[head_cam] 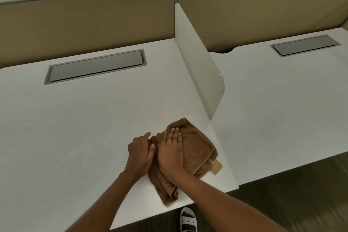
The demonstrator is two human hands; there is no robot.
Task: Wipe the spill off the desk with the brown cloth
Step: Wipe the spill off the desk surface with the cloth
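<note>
White flat desk [84, 118] has a grey metal lid [95, 66] set in it near the back; a pale upright divider board [199, 62] stands just right of the brown soft cloth [195, 149]. Right hand [170, 153] lies flat and open on top of the cloth; left hand [140, 153] curls around its left edge; the cloth sits bunched near the front edge.

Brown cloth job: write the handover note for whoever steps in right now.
Right hand: flat, palm down, pressing the brown cloth onto the desk.
Left hand: at the cloth's left edge, fingers bunching it.
Cloth lies crumpled at the desk's near right corner, beside the white divider, one end trailing toward the front edge.
Done: cloth is on the desk and under both hands.
Left: no spill shows on the bare surface; any liquid under the cloth is hidden. Lift and check, then wipe again if wet.
</note>
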